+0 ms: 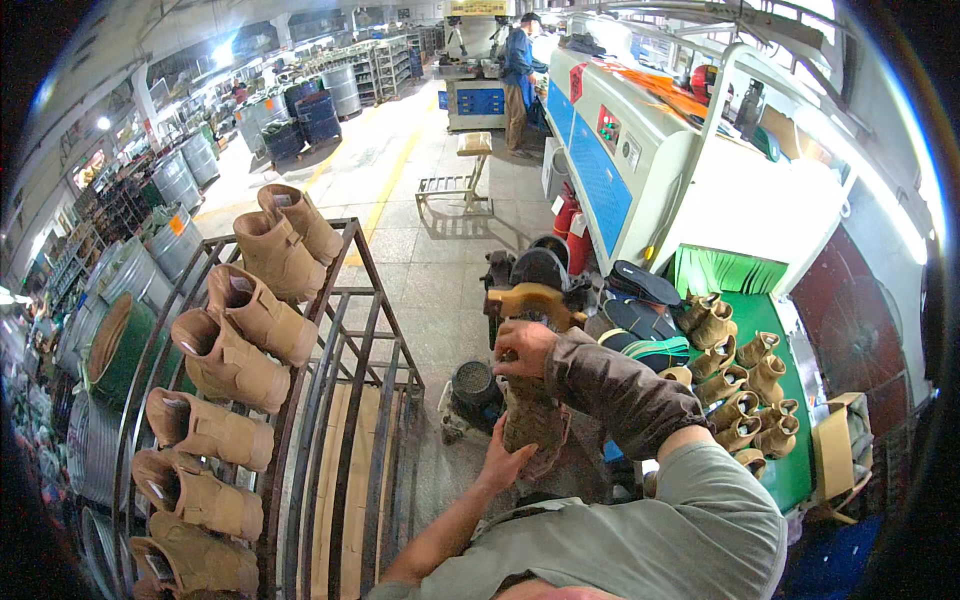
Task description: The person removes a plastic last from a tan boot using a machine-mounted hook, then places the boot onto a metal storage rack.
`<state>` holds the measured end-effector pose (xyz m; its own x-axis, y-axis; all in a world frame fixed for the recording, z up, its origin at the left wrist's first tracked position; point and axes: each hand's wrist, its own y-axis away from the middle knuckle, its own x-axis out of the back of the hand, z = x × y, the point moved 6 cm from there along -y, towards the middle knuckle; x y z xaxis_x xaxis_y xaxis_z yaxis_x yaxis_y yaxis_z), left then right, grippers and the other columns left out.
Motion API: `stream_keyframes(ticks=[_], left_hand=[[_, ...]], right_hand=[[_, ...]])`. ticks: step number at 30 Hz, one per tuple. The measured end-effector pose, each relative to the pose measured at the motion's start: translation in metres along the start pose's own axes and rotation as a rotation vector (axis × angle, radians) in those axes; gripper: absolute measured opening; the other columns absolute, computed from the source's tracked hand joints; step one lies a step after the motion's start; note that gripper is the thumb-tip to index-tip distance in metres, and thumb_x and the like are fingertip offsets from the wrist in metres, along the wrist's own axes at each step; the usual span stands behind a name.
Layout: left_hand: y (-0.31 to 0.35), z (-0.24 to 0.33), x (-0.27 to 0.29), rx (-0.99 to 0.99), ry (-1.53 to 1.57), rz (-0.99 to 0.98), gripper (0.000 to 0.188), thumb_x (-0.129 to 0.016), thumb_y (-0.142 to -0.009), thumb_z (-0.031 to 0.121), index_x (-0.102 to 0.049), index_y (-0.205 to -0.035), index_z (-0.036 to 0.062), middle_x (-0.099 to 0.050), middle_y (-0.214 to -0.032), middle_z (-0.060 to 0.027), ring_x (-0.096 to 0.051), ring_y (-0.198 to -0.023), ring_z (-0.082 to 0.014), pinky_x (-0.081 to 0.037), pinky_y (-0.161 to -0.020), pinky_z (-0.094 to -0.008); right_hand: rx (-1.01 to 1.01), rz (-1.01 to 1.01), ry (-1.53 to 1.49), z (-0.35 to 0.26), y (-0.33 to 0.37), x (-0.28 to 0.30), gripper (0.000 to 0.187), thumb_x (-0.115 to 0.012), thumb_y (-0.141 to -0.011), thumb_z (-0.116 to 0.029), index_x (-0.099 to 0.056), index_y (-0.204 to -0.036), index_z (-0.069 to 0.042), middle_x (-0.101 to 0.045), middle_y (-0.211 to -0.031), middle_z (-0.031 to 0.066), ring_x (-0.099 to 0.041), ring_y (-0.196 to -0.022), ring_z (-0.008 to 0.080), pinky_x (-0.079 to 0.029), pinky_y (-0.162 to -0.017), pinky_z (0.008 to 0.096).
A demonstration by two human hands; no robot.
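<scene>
Gripping the lower end of a brown boot (532, 415), the left hand (508, 462) was closed around it. The right hand (527, 347) was at the upper end of the same boot, with its fingers curled; what exactly was between these fingers, I could not tell. The boot was to the right of the metal rack (360, 291), apart from it, and near a machine with an orange-yellow part (530, 298). On the rack stood several tan boots (225, 355). Much farther to the right of the rack was a green table (800, 470), which carried many small brown boots (735, 380). Beyond the rack, toward its right, were a stool (474, 144) and a co-worker in blue (518, 60).
</scene>
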<state>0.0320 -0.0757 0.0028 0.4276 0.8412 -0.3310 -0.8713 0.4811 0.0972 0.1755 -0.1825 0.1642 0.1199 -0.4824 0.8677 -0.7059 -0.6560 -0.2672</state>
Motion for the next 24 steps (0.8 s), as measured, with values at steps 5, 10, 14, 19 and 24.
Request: stream_keyframes(ticks=[5, 10, 14, 19, 24], left_hand=[[0.002, -0.006, 0.007, -0.062, -0.023, 0.088, 0.085, -0.077, -0.084, 0.009, -0.026, -0.151, 0.0064, -0.048, -0.141, -0.0125, -0.050, -0.126, -0.0260, -0.039, -0.110, -0.0408], [-0.004, -0.029, 0.029, -0.073, -0.188, 0.024, 0.085, -0.076, -0.086, 0.014, -0.023, -0.153, 0.0068, -0.040, -0.148, -0.0154, -0.042, -0.135, -0.0257, -0.036, -0.111, -0.0413], [0.004, -0.019, 0.026, -0.047, -0.138, 0.030, 0.085, -0.076, -0.086, 0.016, -0.024, -0.152, 0.0060, -0.043, -0.145, -0.0152, -0.043, -0.134, -0.0257, -0.034, -0.112, -0.0401], [0.014, -0.033, 0.033, 0.036, -0.224, 0.028, 0.083, -0.076, -0.086, 0.016, -0.026, -0.150, 0.0050, -0.046, -0.143, -0.0138, -0.046, -0.131, -0.0248, -0.036, -0.110, -0.0405], [0.018, -0.024, 0.036, 0.080, -0.384, -0.009, 0.086, -0.080, -0.084, 0.021, -0.027, -0.150, 0.0052, -0.047, -0.142, -0.0142, -0.047, -0.130, -0.0258, -0.038, -0.109, -0.0412]], right_hand=[[-0.171, -0.190, -0.105, 0.005, 0.003, -0.012, 0.024, -0.077, -0.081, -0.033, -0.074, -0.093, -0.012, -0.071, -0.093, 0.0091, -0.068, -0.088, 0.0301, -0.054, -0.074, 0.0426], [-0.193, -0.093, -0.045, 0.003, 0.009, -0.017, 0.025, -0.074, -0.082, -0.036, -0.074, -0.092, -0.013, -0.071, -0.085, 0.0087, -0.069, -0.081, 0.0302, -0.054, -0.072, 0.0418], [-0.295, -0.111, 0.061, -0.010, 0.017, -0.025, 0.022, -0.073, -0.080, -0.036, -0.073, -0.091, -0.017, -0.070, -0.091, 0.0076, -0.068, -0.088, 0.0307, -0.053, -0.075, 0.0430], [-0.022, 0.050, 0.176, -0.053, 0.033, -0.024, 0.026, -0.073, -0.072, -0.033, -0.071, -0.086, -0.012, -0.065, -0.094, 0.0095, -0.063, -0.098, 0.0318, -0.050, -0.084, 0.0447], [-0.083, 0.112, 0.195, -0.076, 0.041, -0.014, 0.036, -0.075, -0.073, -0.040, -0.069, -0.090, -0.009, -0.063, -0.094, 0.0102, -0.060, -0.102, 0.0309, -0.048, -0.088, 0.0444]])
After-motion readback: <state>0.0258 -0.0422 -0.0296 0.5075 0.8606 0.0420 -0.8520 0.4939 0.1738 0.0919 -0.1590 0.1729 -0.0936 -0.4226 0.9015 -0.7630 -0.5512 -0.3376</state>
